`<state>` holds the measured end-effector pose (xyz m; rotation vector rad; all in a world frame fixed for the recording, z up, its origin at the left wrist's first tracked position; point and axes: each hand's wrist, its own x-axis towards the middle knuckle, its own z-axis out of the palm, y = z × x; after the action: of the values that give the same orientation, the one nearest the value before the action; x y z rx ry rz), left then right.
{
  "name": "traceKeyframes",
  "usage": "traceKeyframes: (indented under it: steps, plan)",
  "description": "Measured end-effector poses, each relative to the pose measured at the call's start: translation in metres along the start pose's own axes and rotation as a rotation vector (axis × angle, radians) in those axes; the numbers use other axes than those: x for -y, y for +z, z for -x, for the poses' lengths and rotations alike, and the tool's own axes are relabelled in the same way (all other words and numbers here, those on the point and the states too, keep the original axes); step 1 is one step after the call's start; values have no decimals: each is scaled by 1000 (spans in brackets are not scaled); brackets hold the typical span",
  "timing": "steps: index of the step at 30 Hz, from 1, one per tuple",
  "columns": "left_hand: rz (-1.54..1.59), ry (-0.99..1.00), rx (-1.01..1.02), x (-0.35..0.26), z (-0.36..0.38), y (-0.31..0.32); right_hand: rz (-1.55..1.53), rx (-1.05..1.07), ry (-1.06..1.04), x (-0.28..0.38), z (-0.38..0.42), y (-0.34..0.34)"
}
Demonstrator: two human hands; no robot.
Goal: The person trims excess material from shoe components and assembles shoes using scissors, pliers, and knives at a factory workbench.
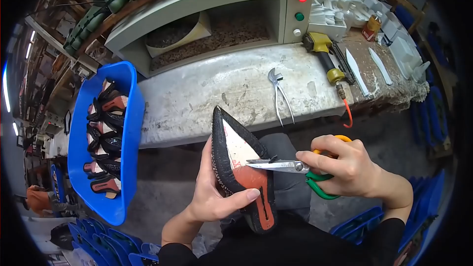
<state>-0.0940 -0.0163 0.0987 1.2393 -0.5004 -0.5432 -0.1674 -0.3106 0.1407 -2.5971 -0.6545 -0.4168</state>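
Nearest, left hand [217, 194] clamped round shoe upper [241, 167] at six o'clock, right hand [345, 170] closed on scissors [290, 166] at three; judged light, soft-sided, best gripped mid-body.

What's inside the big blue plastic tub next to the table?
The blue plastic tub holds a stacked row of black and orange-red shoe uppers, running from its far end to its near end. Whatever lies beneath them, and the tub's bottom, is covered.
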Motion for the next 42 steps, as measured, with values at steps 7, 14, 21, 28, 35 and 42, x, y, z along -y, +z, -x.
traceKeyframes:
  steps: [7, 14, 21, 28, 35, 42]
  plan:
    - [-113, -26, 31, 2, 8, -9, 251, 24, -166, 6, -4, -10]
    - [-139, 23, 21, 16, 8, -9, -197, 111, -12, -5, 3, 32]
    - [-118, -27, -21, 24, 11, -7, -328, -46, 134, 9, 21, 69]
    - [63, -107, -15, 54, 11, -9, -813, -130, 258, 10, 40, 106]
    - [388, -229, -91, 63, 7, -12, -1276, -447, 1350, -2, 142, 141]
    - [197, -251, -206, 69, -2, -4, -1045, -801, 1791, -55, 359, 251]
